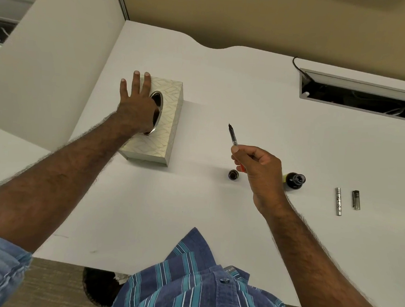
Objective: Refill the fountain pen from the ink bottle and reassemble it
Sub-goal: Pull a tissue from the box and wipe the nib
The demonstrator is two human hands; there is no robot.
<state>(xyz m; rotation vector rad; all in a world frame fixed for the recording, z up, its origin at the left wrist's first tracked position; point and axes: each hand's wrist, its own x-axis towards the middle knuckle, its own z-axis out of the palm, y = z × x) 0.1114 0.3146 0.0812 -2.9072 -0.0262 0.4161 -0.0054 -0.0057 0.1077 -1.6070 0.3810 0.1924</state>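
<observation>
My right hand (259, 168) pinches the fountain pen's front section (232, 135), nib pointing up and away, with a clear converter and an orange end showing below my fingers. The open ink bottle (295, 180) stands just right of that hand, and its round cap (233, 175) lies on the desk to the left. A silver pen barrel (339, 201) and a dark pen cap (356, 200) lie further right. My left hand (135, 105) rests flat on a patterned tissue box (164, 131), thumb dipping into the oval opening, fingers spread.
The white desk (192, 212) has a partition wall on its left and a curved far edge. An open cable tray (363, 96) with wires sits at the back right. A dark bin shows under the near edge of the desk.
</observation>
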